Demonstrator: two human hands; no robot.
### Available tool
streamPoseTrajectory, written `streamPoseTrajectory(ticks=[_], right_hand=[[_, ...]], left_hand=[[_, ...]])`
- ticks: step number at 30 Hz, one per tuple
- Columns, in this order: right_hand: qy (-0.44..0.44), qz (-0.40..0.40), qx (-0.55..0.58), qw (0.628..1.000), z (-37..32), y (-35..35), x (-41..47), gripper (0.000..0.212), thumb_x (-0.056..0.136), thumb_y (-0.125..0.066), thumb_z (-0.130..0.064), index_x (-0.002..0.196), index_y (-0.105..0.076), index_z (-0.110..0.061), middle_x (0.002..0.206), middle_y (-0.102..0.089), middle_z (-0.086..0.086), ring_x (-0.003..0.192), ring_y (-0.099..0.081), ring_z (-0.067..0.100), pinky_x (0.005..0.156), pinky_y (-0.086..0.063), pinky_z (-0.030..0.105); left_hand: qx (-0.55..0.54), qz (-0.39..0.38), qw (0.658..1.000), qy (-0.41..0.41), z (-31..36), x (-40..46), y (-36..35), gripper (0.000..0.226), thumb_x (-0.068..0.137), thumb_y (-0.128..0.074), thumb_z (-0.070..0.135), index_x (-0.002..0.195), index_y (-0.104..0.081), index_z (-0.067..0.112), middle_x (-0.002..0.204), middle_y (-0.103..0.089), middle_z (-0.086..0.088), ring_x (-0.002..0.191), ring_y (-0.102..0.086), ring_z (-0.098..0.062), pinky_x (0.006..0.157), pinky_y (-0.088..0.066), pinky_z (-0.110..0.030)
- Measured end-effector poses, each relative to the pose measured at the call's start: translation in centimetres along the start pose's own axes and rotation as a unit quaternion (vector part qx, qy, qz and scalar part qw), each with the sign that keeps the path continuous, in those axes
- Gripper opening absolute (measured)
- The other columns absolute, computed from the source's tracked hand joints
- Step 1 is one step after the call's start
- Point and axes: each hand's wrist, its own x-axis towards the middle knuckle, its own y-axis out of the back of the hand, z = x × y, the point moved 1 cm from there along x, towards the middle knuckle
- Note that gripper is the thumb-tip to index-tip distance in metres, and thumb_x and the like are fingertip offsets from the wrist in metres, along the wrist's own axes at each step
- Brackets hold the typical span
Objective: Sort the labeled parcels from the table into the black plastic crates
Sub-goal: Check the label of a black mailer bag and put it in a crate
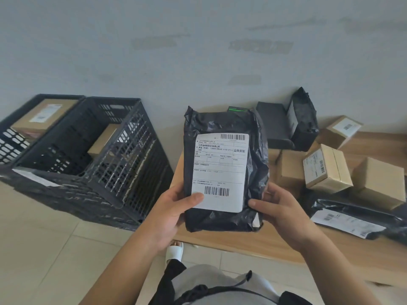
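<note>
The left hand (170, 213) grips the lower left edge of a black plastic mailer parcel (224, 170), thumb pressed on the bottom left corner of its white shipping label (220, 172); the right hand (284, 213) grips the lower right edge, thumb lying on the wrap just beside the label's bottom right corner. The parcel is held upright at the centre of the frame, label facing the camera, raised clear of the wooden table (253, 241) below and behind it. At centre right of the frame, cardboard boxes lie on the table: a labelled box (328, 167) tilted on one edge, a plain box (290, 168) touching its left side, a plain box (381, 183) near its right side, and a further labelled box (342, 130) nearer the wall. A flat black mailer with a white label (352, 221) lies at the lower right. Against the wall stand a dark box (275, 126) and an upright black-wrapped parcel (302, 122). At the left of the frame, two black plastic crates stand on the tiled floor: the nearer crate (92, 159) holds a cardboard box (103, 139); the farther crate (24, 126), at the upper left, holds a labelled cardboard box (44, 116)
</note>
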Motion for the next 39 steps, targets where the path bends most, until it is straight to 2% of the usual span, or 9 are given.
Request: streamPoseTrajectory(ticks=[2,4,6,8,12,17,23,32,39], right_hand=[[0.013,0.011,0.015,1.0,-0.7,-0.1,-0.1,0.051,0.078,-0.074,-0.011,0.123,-0.058,0.007,0.114,-0.073,0.032,0.108,-0.067,0.056,0.095,-0.053,0.061],[0.025,0.016,0.028,0.999,-1.4,-0.2,-0.2,0.046,0.078,-0.076,-0.015,0.12,-0.062,-0.001,0.113,-0.07,0.034,0.106,-0.067,0.055,0.09,-0.055,0.054],[0.032,-0.009,0.026,0.999,-2.0,-0.3,-0.6,0.038,0.083,-0.082,-0.02,0.119,-0.071,-0.021,0.117,-0.074,0.021,0.106,-0.073,0.04,0.089,-0.059,0.044],[0.028,-0.05,0.018,0.998,-2.5,-0.7,-1.1,0.037,0.083,-0.083,-0.027,0.119,-0.074,-0.032,0.125,-0.076,0.009,0.111,-0.074,0.03,0.088,-0.062,0.038],[0.008,-0.062,0.059,0.996,-3.1,-1.3,-1.6,0.035,0.078,-0.089,-0.026,0.112,-0.079,-0.03,0.124,-0.076,0.009,0.111,-0.075,0.033,0.084,-0.064,0.038],[0.017,-0.052,0.063,0.997,-4.0,-1.2,-2.3,0.035,0.071,-0.084,-0.022,0.105,-0.082,-0.027,0.12,-0.078,0.01,0.107,-0.076,0.032,0.079,-0.065,0.036],[0.009,-0.06,0.07,0.996,-4.0,-1.7,-2.6,0.032,0.071,-0.081,-0.014,0.1,-0.083,-0.027,0.115,-0.079,0.011,0.103,-0.078,0.031,0.075,-0.065,0.034],[-0.023,-0.098,0.06,0.993,-2.4,-3.1,-2.7,0.039,0.068,-0.086,-0.018,0.107,-0.083,-0.024,0.119,-0.078,0.01,0.107,-0.076,0.032,0.081,-0.064,0.035],[-0.018,-0.081,0.075,0.994,-1.8,-3.4,-4.0,0.038,0.067,-0.085,-0.013,0.103,-0.084,-0.024,0.116,-0.079,0.01,0.105,-0.077,0.031,0.08,-0.064,0.034]], left_hand=[[0.003,-0.005,1.0,-0.001,0.5,-0.6,0.0,0.066,0.076,-0.09,0.042,0.137,-0.064,0.035,0.138,-0.069,-0.003,0.124,-0.067,-0.022,0.086,-0.061,-0.03],[0.017,-0.013,1.0,0.006,0.9,-1.1,-0.1,0.083,0.074,-0.091,0.048,0.147,-0.052,0.04,0.14,-0.067,0.0,0.125,-0.066,-0.02,0.086,-0.061,-0.034],[0.032,-0.017,0.999,0.006,1.3,-1.6,-0.3,0.084,0.074,-0.089,0.051,0.148,-0.049,0.043,0.14,-0.067,0.002,0.127,-0.065,-0.019,0.088,-0.061,-0.036],[0.048,-0.018,0.999,-0.006,1.7,-2.1,-0.6,0.072,0.075,-0.089,0.05,0.14,-0.058,0.044,0.139,-0.068,0.002,0.126,-0.066,-0.02,0.087,-0.061,-0.036],[0.073,-0.022,0.997,-0.027,2.0,-2.6,-1.8,0.048,0.08,-0.085,0.043,0.126,-0.07,0.04,0.133,-0.071,0.001,0.121,-0.069,-0.021,0.085,-0.062,-0.031],[0.057,-0.036,0.998,-0.02,2.4,-3.0,-2.3,0.059,0.074,-0.088,0.053,0.128,-0.071,0.036,0.135,-0.07,-0.002,0.124,-0.067,-0.022,0.087,-0.06,-0.03],[0.057,0.003,0.998,-0.006,1.8,-4.1,-1.6,0.033,0.092,-0.074,0.033,0.125,-0.075,0.032,0.132,-0.072,-0.005,0.122,-0.069,-0.024,0.087,-0.06,-0.028],[0.059,0.07,0.996,-0.002,1.0,-6.6,-1.0,0.044,0.085,-0.058,0.054,0.118,-0.078,0.033,0.125,-0.076,-0.002,0.114,-0.072,-0.02,0.078,-0.059,-0.022],[0.112,0.082,0.99,-0.005,0.7,-6.7,-1.3,0.038,0.094,-0.052,0.05,0.116,-0.079,0.034,0.12,-0.077,0.0,0.102,-0.074,-0.012,0.069,-0.056,-0.016]])
